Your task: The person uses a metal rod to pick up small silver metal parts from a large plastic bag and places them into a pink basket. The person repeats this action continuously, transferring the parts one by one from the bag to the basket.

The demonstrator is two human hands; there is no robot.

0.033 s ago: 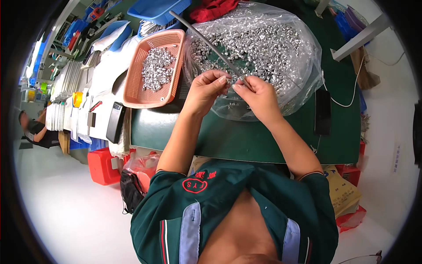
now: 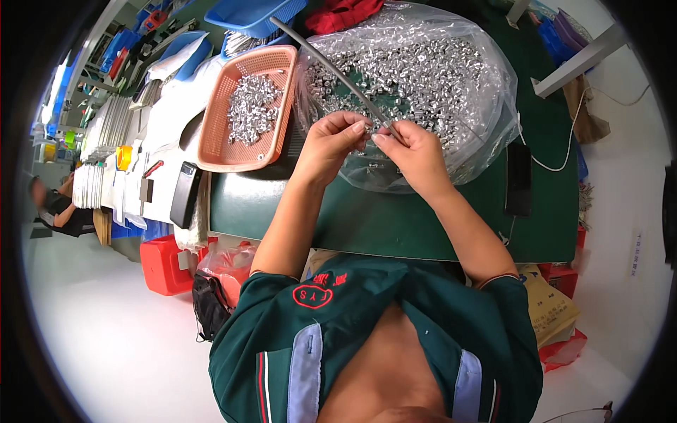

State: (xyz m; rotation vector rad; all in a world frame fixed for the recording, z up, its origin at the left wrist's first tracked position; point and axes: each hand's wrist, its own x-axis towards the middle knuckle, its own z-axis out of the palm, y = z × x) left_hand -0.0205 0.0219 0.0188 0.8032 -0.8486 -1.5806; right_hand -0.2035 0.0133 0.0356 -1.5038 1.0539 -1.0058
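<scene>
My left hand [image 2: 338, 137] is closed in a pinch on a small shiny metal part [image 2: 369, 130], mostly hidden by the fingertips. My right hand [image 2: 415, 150] grips the lower end of a long, thin grey metal rod [image 2: 331, 65], shaped like a file. The rod slants up and left, away from me, and its gripped end is close beside the small part. Whether the two touch, I cannot tell. Both hands are over the near side of a clear plastic bag [image 2: 381, 176], spread out under many loose silvery metal parts [image 2: 451, 70].
Left of the bag, an orange basket [image 2: 206, 141] holds more silvery parts. Behind it are a blue basket [image 2: 236, 21] and red cloth [image 2: 342, 15]. A black phone [image 2: 518, 180] lies at right on the green table [image 2: 282, 215]; another black device [image 2: 185, 196] is at left. A person [image 2: 60, 204] sits far left.
</scene>
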